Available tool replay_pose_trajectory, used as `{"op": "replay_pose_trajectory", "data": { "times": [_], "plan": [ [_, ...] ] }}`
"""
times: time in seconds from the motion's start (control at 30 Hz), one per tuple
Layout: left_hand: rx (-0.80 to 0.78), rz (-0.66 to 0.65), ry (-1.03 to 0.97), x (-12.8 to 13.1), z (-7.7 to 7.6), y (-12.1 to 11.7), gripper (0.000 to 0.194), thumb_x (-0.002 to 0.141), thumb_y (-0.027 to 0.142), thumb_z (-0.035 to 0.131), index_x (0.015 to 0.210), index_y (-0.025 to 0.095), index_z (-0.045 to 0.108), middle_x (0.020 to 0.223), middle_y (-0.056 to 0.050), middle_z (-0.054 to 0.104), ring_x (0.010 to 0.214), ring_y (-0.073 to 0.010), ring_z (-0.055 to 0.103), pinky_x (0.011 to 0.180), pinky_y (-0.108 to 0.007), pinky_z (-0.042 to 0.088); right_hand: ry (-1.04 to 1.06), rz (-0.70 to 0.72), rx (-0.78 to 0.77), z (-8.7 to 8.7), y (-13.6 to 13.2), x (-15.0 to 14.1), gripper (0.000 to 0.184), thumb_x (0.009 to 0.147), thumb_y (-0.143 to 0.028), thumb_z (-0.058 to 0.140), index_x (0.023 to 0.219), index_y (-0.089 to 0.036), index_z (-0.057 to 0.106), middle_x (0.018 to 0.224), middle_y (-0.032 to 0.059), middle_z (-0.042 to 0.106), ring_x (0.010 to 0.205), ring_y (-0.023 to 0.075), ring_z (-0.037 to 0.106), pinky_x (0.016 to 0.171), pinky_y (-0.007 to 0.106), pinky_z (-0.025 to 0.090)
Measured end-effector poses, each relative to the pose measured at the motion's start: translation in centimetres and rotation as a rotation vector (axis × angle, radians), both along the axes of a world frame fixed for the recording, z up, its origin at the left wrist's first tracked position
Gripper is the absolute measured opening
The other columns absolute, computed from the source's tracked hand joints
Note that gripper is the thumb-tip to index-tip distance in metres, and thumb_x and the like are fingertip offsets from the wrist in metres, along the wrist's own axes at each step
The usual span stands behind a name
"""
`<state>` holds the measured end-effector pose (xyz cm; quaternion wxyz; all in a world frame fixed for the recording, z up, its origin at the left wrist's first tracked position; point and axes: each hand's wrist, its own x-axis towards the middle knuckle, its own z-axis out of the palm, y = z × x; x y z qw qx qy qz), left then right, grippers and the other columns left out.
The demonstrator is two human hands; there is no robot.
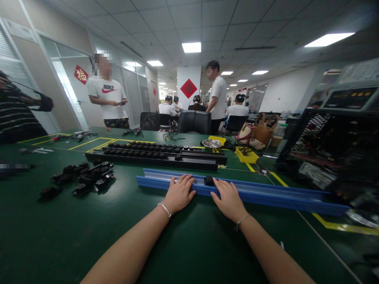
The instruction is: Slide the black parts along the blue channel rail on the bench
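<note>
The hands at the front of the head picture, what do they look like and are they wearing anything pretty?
The left hand and right hand wear no gloves, and no sleeves show on the forearms. The left wrist has a pale, silvery bracelet; the right has a thinner, chain-like one with a little bit dangling.

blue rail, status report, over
Left hand on blue rail. Right hand on it too, fingertips by small black block in channel. Black rails lie beyond, apart.
</note>
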<state>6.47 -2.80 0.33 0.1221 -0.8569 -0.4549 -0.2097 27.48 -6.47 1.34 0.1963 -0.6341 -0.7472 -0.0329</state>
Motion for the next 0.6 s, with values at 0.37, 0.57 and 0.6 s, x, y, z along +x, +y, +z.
{"op": "replay_pose_trajectory", "data": {
  "times": [0.37,0.57,0.6],
  "plan": [
    [-0.013,-0.013,-0.024,0.08,0.07,-0.11,0.049,0.087,0.042,0.043,0.133,0.029,0.037,0.137,-0.006,0.047,0.128,-0.0247,0.036,0.102,-0.051,0.027,0.035,0.050,0.021,-0.22,-0.26,-0.64,0.042,0.086,-0.036,0.038,0.119,-0.014,0.050,0.127,0.0117,0.055,0.125,0.0222,0.040,0.109,0.047,0.017],
    [-0.033,-0.012,-0.006,0.12,0.25,-0.22,0.052,0.086,0.042,0.045,0.135,0.033,0.035,0.138,-0.006,0.045,0.128,-0.0263,0.035,0.102,-0.054,0.026,0.021,0.068,0.004,-0.17,-0.29,-0.71,0.043,0.087,-0.038,0.037,0.122,-0.016,0.048,0.129,0.0099,0.053,0.127,0.0225,0.037,0.109,0.048,0.016],
    [-0.038,-0.010,-0.002,0.16,0.27,-0.25,0.052,0.086,0.042,0.045,0.136,0.033,0.034,0.138,-0.006,0.044,0.128,-0.0267,0.035,0.102,-0.054,0.025,0.018,0.070,0.000,-0.17,-0.29,-0.74,0.043,0.087,-0.038,0.037,0.122,-0.016,0.048,0.130,0.0097,0.053,0.128,0.0225,0.037,0.110,0.048,0.015]
  ]
}}
